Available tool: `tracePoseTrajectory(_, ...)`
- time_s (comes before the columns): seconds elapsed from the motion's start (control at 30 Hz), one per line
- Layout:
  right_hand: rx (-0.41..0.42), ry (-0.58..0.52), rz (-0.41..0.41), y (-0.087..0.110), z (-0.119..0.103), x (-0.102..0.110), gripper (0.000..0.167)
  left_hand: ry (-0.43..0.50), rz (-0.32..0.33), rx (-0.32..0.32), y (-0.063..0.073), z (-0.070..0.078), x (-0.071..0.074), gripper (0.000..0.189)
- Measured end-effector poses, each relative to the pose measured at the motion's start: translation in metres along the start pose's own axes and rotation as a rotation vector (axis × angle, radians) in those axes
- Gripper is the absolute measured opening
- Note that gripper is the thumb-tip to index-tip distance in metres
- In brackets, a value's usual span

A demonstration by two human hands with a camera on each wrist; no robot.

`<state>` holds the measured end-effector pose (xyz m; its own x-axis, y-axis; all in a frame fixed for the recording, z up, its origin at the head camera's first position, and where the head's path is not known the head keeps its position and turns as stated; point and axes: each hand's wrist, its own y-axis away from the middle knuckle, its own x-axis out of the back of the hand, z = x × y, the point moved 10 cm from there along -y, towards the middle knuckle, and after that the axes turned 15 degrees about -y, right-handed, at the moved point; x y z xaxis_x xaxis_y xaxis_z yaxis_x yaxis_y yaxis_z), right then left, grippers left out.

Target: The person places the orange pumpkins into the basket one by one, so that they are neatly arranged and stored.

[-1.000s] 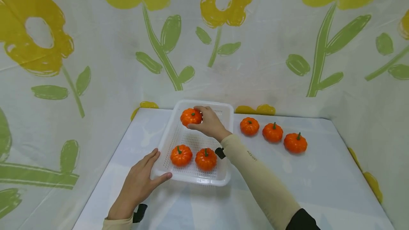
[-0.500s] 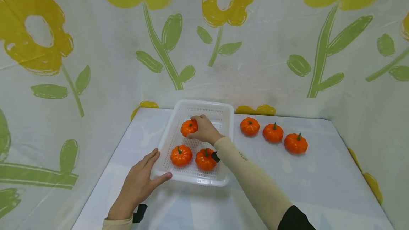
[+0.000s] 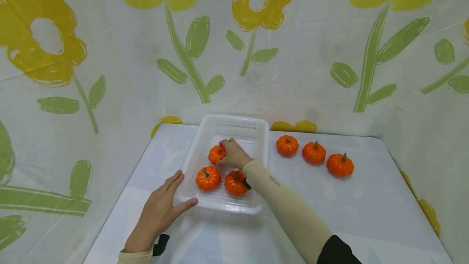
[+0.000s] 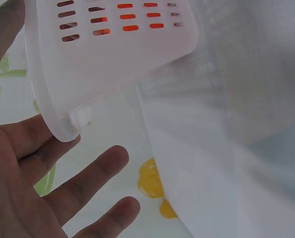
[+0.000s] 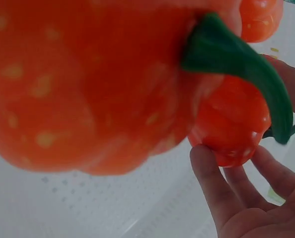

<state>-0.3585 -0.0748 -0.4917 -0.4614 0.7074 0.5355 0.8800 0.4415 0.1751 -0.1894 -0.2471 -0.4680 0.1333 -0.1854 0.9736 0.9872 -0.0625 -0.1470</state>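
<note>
A white plastic basket point(image 3: 223, 206) with a perforated floor stands on the table. Inside it, my right hand point(image 3: 235, 155) holds a small orange pumpkin point(image 3: 215, 155) by its sides, fingers and thumb around it, as the right wrist view also shows. Nearer the front of the basket lie two more pumpkins, one on the left point(image 3: 208, 179) and one on the right point(image 3: 234, 184), partly behind my right wrist. My left hand point(image 3: 160, 210) touches the basket's front left corner. Its fingers are spread and fairly straight against the rim point(image 4: 42, 94).
Three orange pumpkins with green stems, the nearest to the basket point(image 3: 287, 146), a middle one point(image 3: 313, 152) and a right one point(image 3: 340, 165), sit in a slanting row on the white table point(image 3: 366, 215). A flower-printed cloth point(image 3: 311, 72) rises behind and beside the table.
My right hand has brought its pumpkin from the back of the basket toward the front, close to the two others. The left hand has stayed at the basket's corner.
</note>
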Motion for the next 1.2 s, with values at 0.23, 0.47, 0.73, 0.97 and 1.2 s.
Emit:
tracePoseTrajectory(0.23,-0.01,0.009,-0.018,0.0007,0.0029,-0.0074,0.071,-0.002,-0.013,0.01,-0.0005,-0.0004,-0.0008,0.099)
tracePoseTrajectory(0.47,-0.01,0.003,-0.024,-0.0012,0.0046,-0.0095,0.071,-0.006,-0.005,0.009,-0.0004,0.0003,-0.0006,0.1)
tracePoseTrajectory(0.73,0.001,0.019,-0.029,-0.0036,0.0059,-0.0105,0.072,0.0,-0.017,0.019,-0.0007,-0.0004,-0.0016,0.1)
tracePoseTrajectory(0.97,-0.004,0.016,-0.029,-0.004,0.0081,-0.0105,0.072,0.001,-0.017,0.016,-0.0006,0.0004,-0.0012,0.101)
tracePoseTrajectory(1.2,-0.011,0.002,-0.032,-0.0026,0.0097,-0.0067,0.074,-0.003,-0.018,0.018,-0.0004,0.0,-0.001,0.102)
